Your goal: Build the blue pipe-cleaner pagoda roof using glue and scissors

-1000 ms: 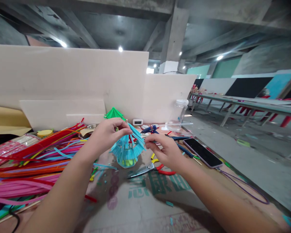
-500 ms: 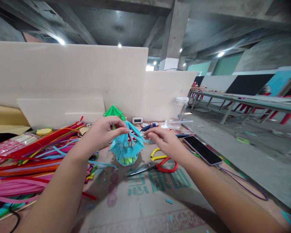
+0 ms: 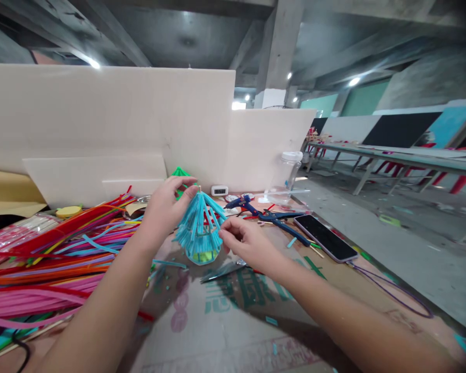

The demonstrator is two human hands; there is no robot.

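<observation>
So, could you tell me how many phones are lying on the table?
1: the phone lies face up near the table's right edge, right of the right hand. Others may be hidden.

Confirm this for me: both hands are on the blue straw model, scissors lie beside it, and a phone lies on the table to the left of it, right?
Not quite. The head view shows the phone to the right of the blue straw model, not left. Left hand and right hand touch it; scissors lie beside it.

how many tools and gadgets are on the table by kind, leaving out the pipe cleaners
glue gun: 1
scissors: 1
phone: 1
clock: 1
jar: 1
blue model, held at its tip by the left hand and at its edge by the right hand: 1
green model, partly hidden: 1
total: 7
</observation>
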